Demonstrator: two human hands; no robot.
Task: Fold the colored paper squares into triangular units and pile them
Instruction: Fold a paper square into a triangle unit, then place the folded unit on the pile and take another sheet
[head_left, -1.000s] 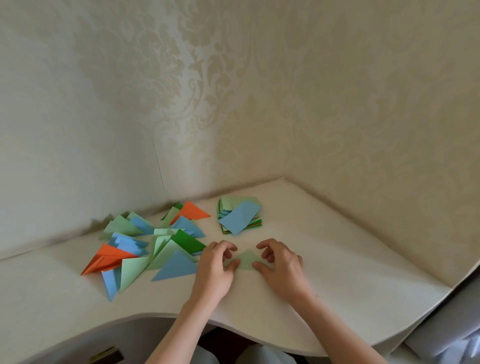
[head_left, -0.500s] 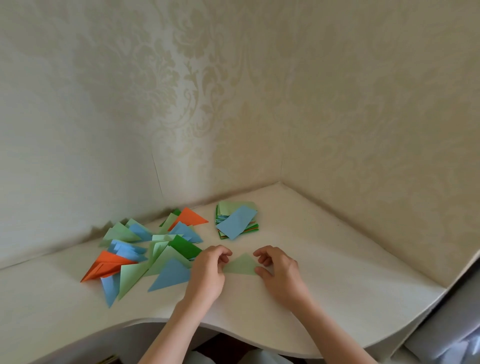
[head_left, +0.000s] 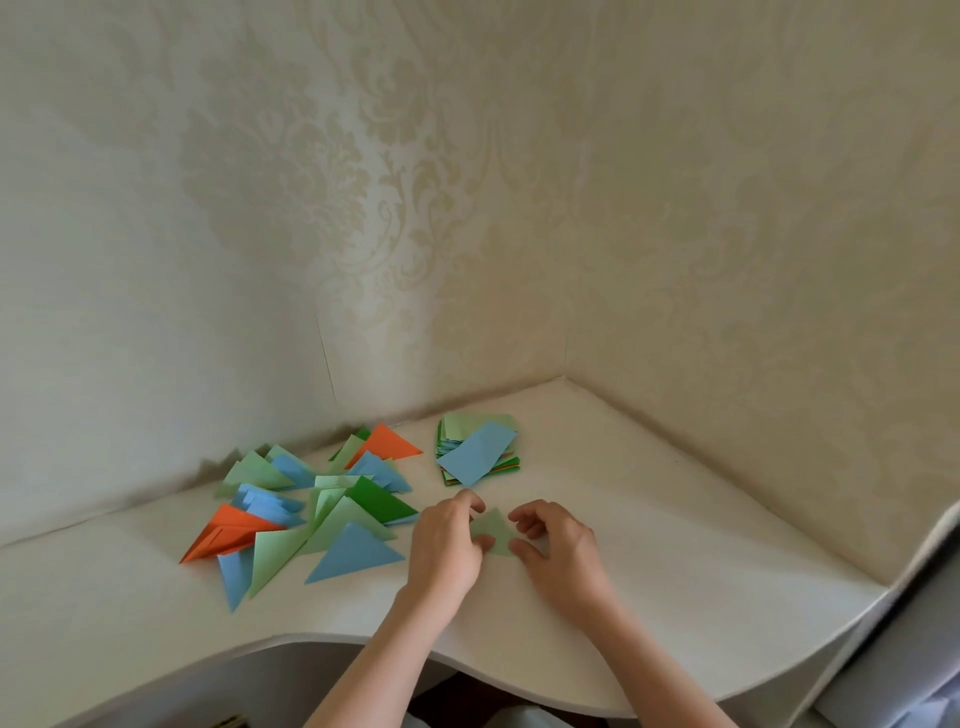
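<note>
Pale green paper, a small triangle (head_left: 493, 530), lies flat on the white desk (head_left: 675, 597) between two hands near its front edge. Left hand (head_left: 445, 545) has its fingers curled over the triangle's left side, thumb and fingertips pinching the paper. Right hand (head_left: 558, 545) curls in from the other side, its thumb pressing the triangle's lower right corner while the bent fingers arch above the upper edge.

Just left of the left hand sits a loose pile of folded triangles (head_left: 317, 509) in light green, blue, dark green and orange, overlapping one another and spreading toward the wall. A large blue triangle (head_left: 353, 556) lies at the pile's near edge, just beside the left wrist.

Farther back, near the desk's corner, rests a stack of unfolded paper squares (head_left: 478, 449), with a blue sheet (head_left: 475, 453) lying askew on top. Behind everything rises cream patterned wallpaper (head_left: 467, 208).
</note>
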